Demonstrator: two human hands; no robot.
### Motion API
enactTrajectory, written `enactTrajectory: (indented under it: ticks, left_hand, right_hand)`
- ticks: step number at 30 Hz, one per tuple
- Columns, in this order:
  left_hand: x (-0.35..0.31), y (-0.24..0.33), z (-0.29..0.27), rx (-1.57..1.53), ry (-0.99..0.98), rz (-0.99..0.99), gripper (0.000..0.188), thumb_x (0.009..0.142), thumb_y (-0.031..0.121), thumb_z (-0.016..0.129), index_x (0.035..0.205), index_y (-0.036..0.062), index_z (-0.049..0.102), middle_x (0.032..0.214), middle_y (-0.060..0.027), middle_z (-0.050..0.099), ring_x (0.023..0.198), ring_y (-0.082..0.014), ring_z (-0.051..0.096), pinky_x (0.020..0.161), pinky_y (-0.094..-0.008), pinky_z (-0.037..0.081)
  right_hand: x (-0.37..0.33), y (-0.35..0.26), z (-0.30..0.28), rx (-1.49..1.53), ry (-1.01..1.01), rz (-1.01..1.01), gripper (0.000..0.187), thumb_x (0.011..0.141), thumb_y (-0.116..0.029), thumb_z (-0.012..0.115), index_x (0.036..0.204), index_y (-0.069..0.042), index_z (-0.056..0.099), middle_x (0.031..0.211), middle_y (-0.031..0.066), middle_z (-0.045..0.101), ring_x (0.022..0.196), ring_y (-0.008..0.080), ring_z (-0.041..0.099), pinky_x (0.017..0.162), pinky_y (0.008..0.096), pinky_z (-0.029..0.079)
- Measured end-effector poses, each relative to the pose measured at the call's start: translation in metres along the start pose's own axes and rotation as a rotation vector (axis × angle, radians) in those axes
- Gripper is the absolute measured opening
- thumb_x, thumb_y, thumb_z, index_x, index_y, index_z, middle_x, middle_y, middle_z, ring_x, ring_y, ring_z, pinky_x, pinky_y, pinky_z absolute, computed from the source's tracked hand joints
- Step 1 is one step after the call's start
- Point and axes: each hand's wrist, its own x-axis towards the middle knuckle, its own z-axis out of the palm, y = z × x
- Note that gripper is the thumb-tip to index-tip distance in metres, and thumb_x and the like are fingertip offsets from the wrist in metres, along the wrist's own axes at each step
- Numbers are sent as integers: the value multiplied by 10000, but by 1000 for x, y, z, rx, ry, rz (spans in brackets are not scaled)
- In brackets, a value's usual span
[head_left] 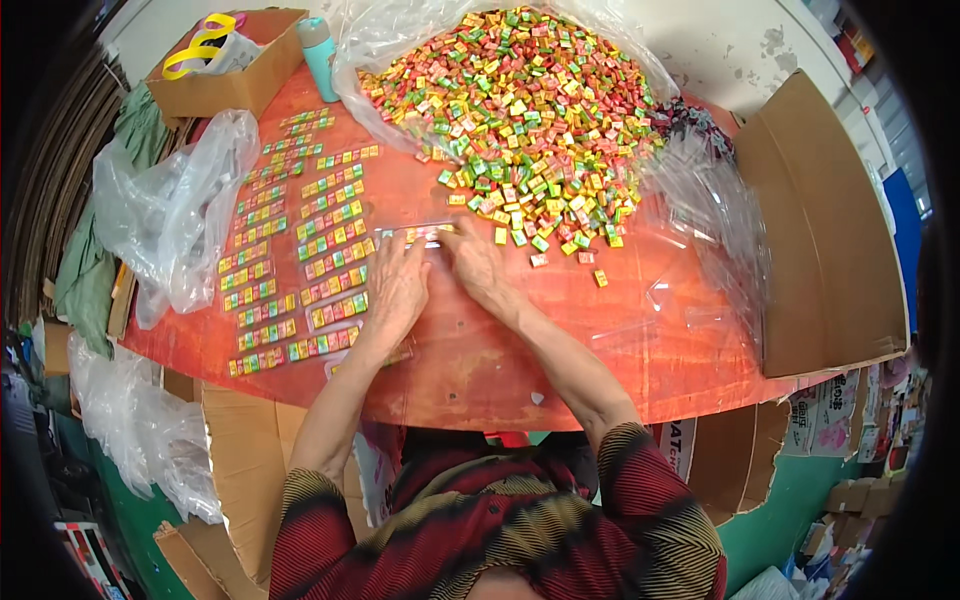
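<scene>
A short row of small coloured packets (pixel 420 234) in what looks like a clear sleeve lies on the red table (pixel 480 350) in front of me. Closed on its left part is my left hand (pixel 398 288), its fingertips at the row's near edge. My right hand (pixel 478 264) grips the right end, thumb and fingers drawn together. The fingers hide part of the row. To the left, finished-looking rows of packets (pixel 335 235) lie in two columns. Beyond my hands rises a big heap of loose red, yellow and green packets (pixel 530 120), with a few strays near my right hand.
Clear plastic sleeves (pixel 630 330) lie at the right, before an upright cardboard panel (pixel 830 230). Crumpled plastic bags (pixel 180 210) hang over the left edge. A turquoise bottle (pixel 318 60) and a cardboard box (pixel 225 90) stand far left. Open cartons (pixel 250 450) sit below the near edge.
</scene>
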Motion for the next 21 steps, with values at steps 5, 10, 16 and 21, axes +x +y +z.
enactTrajectory:
  ticks: [5,10,16,21]
  left_hand:
    - [20,-15,10,47,-40,-36,416,747,157,612,1125,12,517,1209,-207,438,1145,-396,385,939,-482,306]
    - [46,-23,37,114,7,54,430,739,193,621,1117,18,513,1151,-193,472,1129,-393,388,964,-507,260]
    - [45,-32,36,310,-23,-23,404,762,212,597,1107,29,494,1080,-133,526,1059,-331,447,861,-481,328]
    - [46,-32,32,321,-63,2,389,777,199,577,1103,5,488,1086,-132,525,1068,-320,447,877,-459,336]
  right_hand:
    - [55,2,-3,60,0,-179,231,710,-15,486,930,-41,552,883,154,530,873,331,547,704,403,463]
    - [127,35,16,-149,-138,-416,275,718,-41,487,980,-15,569,1081,125,557,1039,292,508,877,378,398]
    - [116,48,26,-384,-116,-470,157,731,-88,498,861,-62,583,994,79,543,1003,241,507,813,349,415]
    - [63,72,-33,-225,-96,-499,80,721,-98,503,759,-74,570,810,63,535,860,216,528,777,334,412]
